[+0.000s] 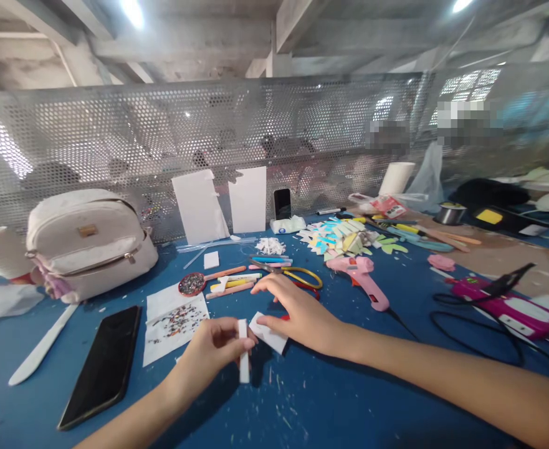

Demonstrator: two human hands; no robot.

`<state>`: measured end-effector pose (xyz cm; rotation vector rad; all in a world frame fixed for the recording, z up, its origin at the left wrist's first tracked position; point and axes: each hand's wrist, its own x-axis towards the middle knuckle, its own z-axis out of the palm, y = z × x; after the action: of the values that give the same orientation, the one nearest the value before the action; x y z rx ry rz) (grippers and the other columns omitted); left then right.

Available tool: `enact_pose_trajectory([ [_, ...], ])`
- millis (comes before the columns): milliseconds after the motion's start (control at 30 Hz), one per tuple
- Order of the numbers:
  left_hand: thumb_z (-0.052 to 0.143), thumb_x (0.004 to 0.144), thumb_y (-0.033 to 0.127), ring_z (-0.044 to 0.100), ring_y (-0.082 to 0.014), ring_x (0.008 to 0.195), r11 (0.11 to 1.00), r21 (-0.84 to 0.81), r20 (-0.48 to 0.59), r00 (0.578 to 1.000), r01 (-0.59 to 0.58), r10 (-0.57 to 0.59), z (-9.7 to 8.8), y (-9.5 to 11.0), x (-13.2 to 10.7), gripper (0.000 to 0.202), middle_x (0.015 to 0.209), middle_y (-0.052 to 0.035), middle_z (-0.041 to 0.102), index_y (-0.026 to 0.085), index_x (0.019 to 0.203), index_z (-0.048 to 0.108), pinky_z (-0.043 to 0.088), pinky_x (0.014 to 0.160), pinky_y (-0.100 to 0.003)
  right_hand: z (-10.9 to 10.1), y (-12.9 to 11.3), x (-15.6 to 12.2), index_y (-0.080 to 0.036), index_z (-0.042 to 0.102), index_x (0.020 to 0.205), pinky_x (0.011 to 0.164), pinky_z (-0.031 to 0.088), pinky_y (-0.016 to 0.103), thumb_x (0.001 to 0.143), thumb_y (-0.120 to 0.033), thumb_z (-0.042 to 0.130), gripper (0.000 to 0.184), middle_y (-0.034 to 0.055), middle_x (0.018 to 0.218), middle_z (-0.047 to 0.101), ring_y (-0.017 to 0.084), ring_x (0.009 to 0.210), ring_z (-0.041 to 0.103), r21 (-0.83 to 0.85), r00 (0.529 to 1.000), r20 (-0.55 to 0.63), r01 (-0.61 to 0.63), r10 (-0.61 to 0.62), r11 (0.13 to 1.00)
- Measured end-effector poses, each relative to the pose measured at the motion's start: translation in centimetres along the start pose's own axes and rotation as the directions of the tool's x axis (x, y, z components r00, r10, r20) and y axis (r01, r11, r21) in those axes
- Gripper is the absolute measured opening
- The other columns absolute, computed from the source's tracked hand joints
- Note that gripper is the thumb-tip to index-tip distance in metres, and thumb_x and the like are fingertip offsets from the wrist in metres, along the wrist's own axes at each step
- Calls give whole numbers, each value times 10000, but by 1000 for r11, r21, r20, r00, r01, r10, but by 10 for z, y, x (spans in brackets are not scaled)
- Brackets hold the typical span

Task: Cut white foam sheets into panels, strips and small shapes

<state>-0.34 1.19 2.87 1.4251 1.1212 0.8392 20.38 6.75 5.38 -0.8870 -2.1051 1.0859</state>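
My left hand (220, 343) is closed around a narrow white strip (243, 358), held upright between thumb and fingers. Just right of it, a small white piece of paper (273, 337) lies tilted under the thumb of my right hand (297, 308). The right hand's fingers are apart and curve over the table, close to scissors with a yellow handle loop (306, 276). A bit of red shows beneath that hand, mostly hidden. Several markers (232, 284) lie beyond the hands, and a white sheet (155, 346) with dark specks is at the left.
A black phone (101, 368) and a white backpack (91, 243) stand left. To the right are a pink glue gun (361, 277) with a cord, a heap of paper scraps (339, 237) and a magenta device (508, 308) with black cable. A perforated metal screen (162, 137) runs behind.
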Motion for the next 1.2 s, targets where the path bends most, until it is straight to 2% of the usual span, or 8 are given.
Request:
enact_pose_trajectory([
  [100, 712, 782, 512, 519, -120, 585, 998, 37, -38, 998, -42, 43, 1, -3, 2, 385, 658, -12, 628, 134, 850, 731, 388, 582, -227, 3, -9, 7, -208, 638, 948, 794, 441, 302, 907, -282, 660, 86, 30, 1003, 647, 194, 943, 586, -29, 997, 39, 72, -71, 997],
  [233, 729, 792, 418, 554, -151, 765, 993, 61, -165, 980, -104, 112, -1, -11, 6, 273, 807, -26, 656, 158, 872, 705, 404, 698, -228, 10, -3, 11, -198, 641, 869, 635, 429, 236, 904, -218, 670, 50, -15, 836, 661, 139, 757, 604, 6, 992, 91, 85, -86, 996],
  [367, 722, 793, 424, 512, -120, 674, 993, 10, -263, 958, -115, 114, -4, -24, 8, 278, 740, 15, 583, 173, 815, 605, 375, 606, -203, 15, 11, 11, -181, 647, 838, 594, 438, 205, 882, -129, 659, 69, -9, 834, 664, 123, 728, 610, 29, 995, 58, 78, -80, 997],
  [500, 754, 779, 389, 536, -119, 666, 993, -31, -242, 965, -115, 105, -5, -33, 8, 257, 716, 8, 603, 161, 790, 635, 402, 609, -198, 15, 15, 9, -186, 688, 934, 603, 440, 202, 874, -135, 700, 80, 4, 902, 686, 130, 773, 627, 25, 995, 47, 90, -91, 996],
  [667, 794, 764, 352, 567, -116, 683, 990, -76, -219, 971, -117, 98, -1, -34, 3, 233, 717, 2, 637, 162, 742, 662, 429, 635, -188, 15, 8, 6, -180, 718, 845, 637, 400, 230, 893, -198, 741, 57, -21, 782, 637, 119, 712, 564, -84, 980, 94, 183, -175, 980],
  [833, 820, 704, 341, 564, -115, 637, 985, -126, -243, 966, -121, 87, 7, -30, 2, 238, 686, 0, 647, 161, 708, 666, 436, 600, -190, 14, 1, 6, -181, 682, 771, 676, 395, 239, 876, -119, 738, 134, -35, 747, 614, 129, 749, 549, -114, 984, 96, 158, -148, 981],
  [967, 836, 683, 353, 588, -127, 665, 982, -144, -249, 965, -124, 85, 12, -30, 2, 257, 704, -16, 668, 156, 695, 672, 458, 620, -197, 10, -3, 9, -183, 655, 781, 711, 414, 238, 891, -67, 692, 164, -36, 795, 642, 127, 776, 571, -43, 992, 38, 121, -120, 992],
  [1200, 866, 647, 362, 532, -106, 613, 980, -160, -238, 968, -118, 78, 14, -35, 2, 302, 634, 9, 623, 152, 681, 653, 418, 577, -183, 18, -4, 3, -198, 697, 779, 715, 391, 245, 873, -195, 766, 117, -42, 767, 644, 137, 804, 559, -95, 987, 43, 159, -156, 983],
])
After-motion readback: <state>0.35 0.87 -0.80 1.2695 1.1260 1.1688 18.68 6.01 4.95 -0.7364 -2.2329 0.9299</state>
